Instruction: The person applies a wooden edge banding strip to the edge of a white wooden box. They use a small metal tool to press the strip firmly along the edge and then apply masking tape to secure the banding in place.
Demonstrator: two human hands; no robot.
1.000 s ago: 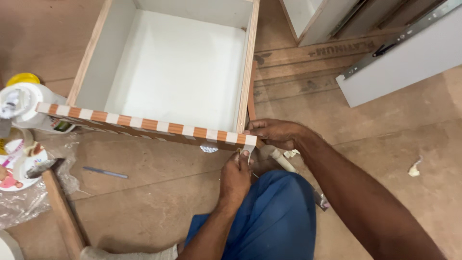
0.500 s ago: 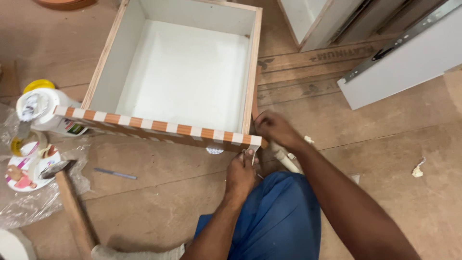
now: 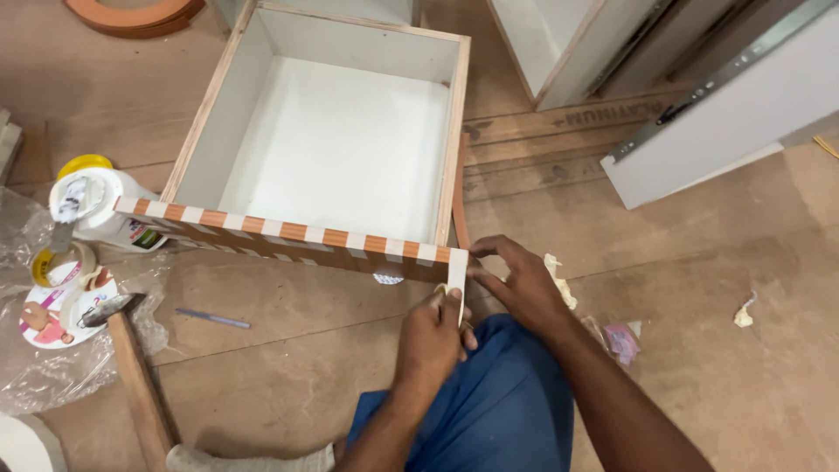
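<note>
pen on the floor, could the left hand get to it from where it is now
Probably yes. The pen lies in the open on the bare floor, left of the left hand, with nothing between them. But that hand is pinching a strip of white tape at the drawer corner.

Free room: bare board floor [image 3: 288, 350] at 7 o'clock of the drawer box [image 3: 341, 149], between its taped front edge and the blue-clad knee [image 3: 489, 411]; only a thin pen [image 3: 212, 318] lies there. More bare floor at 3 to 4 o'clock, with paper scraps [image 3: 744, 311].

Obstacles: at 9 o'clock, white glue bottle [image 3: 96, 205], tape rolls [image 3: 57, 262], crinkled plastic wrap [image 3: 52, 376] and hammer [image 3: 131, 367]. At 1 to 2 o'clock, white cabinet panels [image 3: 699, 131]. Left hand [image 3: 433, 336] and right hand [image 3: 524, 284] crowd the box's near right corner, each touching it.
</note>
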